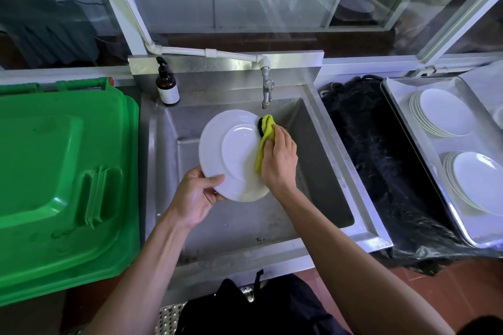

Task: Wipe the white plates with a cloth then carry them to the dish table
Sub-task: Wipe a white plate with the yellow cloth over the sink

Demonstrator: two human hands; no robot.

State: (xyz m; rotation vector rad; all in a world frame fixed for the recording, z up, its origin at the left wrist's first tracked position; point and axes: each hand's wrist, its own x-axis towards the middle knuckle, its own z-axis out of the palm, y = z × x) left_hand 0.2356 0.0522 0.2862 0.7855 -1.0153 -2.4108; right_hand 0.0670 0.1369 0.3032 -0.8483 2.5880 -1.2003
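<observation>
A white plate (231,149) is held tilted over the steel sink (321,171). My left hand (197,194) grips its lower rim, thumb on the plate's face. My right hand (279,162) holds a yellow-green cloth (265,139) with a black side and presses it against the plate's right edge. Two stacks of white plates, one far (442,113) and one near (476,182), lie in a metal tray (400,106) at the right.
A green bin lid (62,171) lies left of the sink. A brown pump bottle (166,84) stands on the sink's back left corner. The tap (267,90) hangs above the plate. A black plastic bag (381,160) fills the gap between sink and tray.
</observation>
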